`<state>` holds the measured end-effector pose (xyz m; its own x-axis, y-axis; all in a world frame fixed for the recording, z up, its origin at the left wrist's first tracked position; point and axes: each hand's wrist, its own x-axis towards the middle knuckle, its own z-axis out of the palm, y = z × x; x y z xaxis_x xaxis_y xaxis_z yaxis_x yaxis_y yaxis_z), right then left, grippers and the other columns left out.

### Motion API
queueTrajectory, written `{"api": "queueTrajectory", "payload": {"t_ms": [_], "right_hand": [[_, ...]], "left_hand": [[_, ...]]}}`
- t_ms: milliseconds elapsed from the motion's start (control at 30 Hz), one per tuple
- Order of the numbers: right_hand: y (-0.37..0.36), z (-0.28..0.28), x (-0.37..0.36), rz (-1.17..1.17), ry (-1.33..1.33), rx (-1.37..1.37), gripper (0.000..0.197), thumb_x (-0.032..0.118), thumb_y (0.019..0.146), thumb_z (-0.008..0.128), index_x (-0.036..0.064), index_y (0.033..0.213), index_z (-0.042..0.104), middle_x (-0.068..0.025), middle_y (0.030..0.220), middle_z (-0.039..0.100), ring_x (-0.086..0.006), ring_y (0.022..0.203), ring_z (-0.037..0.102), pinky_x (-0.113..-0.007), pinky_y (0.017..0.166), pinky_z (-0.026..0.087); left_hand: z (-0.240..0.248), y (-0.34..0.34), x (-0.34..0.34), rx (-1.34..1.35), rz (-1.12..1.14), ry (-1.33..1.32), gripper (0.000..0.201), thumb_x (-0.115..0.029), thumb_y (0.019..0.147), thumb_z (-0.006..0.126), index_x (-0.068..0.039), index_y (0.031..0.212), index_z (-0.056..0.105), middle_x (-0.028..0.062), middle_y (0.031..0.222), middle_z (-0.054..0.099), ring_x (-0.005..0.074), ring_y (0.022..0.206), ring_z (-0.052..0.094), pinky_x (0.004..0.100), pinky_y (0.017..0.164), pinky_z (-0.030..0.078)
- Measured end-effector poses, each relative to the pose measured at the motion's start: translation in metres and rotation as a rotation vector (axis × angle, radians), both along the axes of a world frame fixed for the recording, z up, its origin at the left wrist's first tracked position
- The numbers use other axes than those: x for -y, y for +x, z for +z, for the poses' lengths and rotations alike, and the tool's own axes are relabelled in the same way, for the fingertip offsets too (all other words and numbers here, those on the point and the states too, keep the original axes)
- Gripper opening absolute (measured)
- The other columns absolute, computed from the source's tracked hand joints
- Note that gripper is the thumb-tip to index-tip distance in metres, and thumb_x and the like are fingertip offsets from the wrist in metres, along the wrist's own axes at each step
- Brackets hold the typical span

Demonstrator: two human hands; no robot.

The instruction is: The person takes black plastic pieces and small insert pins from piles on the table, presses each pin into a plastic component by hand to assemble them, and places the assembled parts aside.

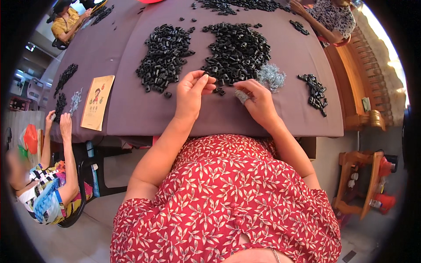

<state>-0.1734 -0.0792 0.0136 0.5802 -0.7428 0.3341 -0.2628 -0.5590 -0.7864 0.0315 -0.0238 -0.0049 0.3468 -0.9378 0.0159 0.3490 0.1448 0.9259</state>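
Above the near part of the table, my left hand (193, 90) is closed in a pinch on a small black plastic piece (205, 73), mostly covered by the fingers. My right hand (258, 100) is curled just to its right, with a clump of small silvery metal pieces (241, 96) held against the fingers. Past the hands lie two heaps of black plastic pieces, a left heap (162, 55) and a right heap (239, 50). A pile of silvery metal pieces (271, 78) touches the right heap's near edge.
A smaller group of black pieces (314, 93) lies near the table's right edge. To the left is a yellowish booklet (98, 103). One person (50, 184) works at the left, others at the far corners. A wooden bench (351, 83) stands right of the covered table (153, 118).
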Motion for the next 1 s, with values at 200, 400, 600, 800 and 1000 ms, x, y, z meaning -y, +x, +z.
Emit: {"api": "queueTrajectory", "payload": {"t_ms": [200,400,600,800,1000], "right_hand": [[0.024,0.002,-0.005,0.062,-0.248,-0.251,0.039,-0.002,0.076,0.064,0.0054,0.115,0.063,-0.0127,0.098,0.061,-0.0313,0.088,0.064,-0.037,0.077,0.053],[0.036,-0.002,-0.005,-0.023,-0.282,-0.299,0.032,0.002,0.071,0.067,0.0068,0.102,0.063,-0.0117,0.092,0.059,-0.0349,0.088,0.063,-0.043,0.074,0.052],[0.026,-0.004,-0.005,-0.019,-0.259,-0.264,0.027,0.0,0.073,0.066,0.005,0.099,0.064,-0.0125,0.096,0.06,-0.0347,0.087,0.063,-0.042,0.075,0.051],[0.025,-0.002,-0.006,0.041,-0.339,-0.246,0.031,0.001,0.07,0.069,0.006,0.1,0.065,-0.0108,0.095,0.059,-0.0324,0.091,0.062,-0.041,0.077,0.053],[0.026,-0.004,-0.004,0.04,-0.373,-0.298,0.032,0.002,0.07,0.069,0.0072,0.101,0.065,-0.0093,0.097,0.059,-0.0301,0.094,0.062,-0.04,0.079,0.053]], "left_hand": [[-0.005,-0.002,-0.001,-0.004,-0.004,-0.005,0.013,-0.013,0.098,0.06,-0.003,0.107,0.059,0.0102,0.096,0.072,0.0128,0.076,0.067,0.024,0.069,0.053],[-0.004,-0.001,-0.001,-0.035,0.01,-0.011,0.013,-0.013,0.098,0.06,-0.004,0.106,0.059,0.0099,0.096,0.072,0.0127,0.077,0.067,0.024,0.07,0.053],[-0.005,0.0,0.0,-0.058,0.005,-0.003,0.013,-0.013,0.098,0.06,-0.004,0.107,0.059,0.0098,0.095,0.072,0.0127,0.077,0.067,0.0244,0.07,0.053],[-0.003,-0.003,-0.001,-0.009,-0.021,0.01,0.014,-0.013,0.098,0.06,-0.003,0.108,0.059,0.0095,0.095,0.072,0.0128,0.076,0.067,0.0244,0.07,0.053],[-0.001,-0.004,0.0,0.029,-0.043,0.005,0.015,-0.012,0.098,0.06,-0.002,0.109,0.059,0.0096,0.096,0.071,0.0128,0.078,0.066,0.0243,0.072,0.053]]}}
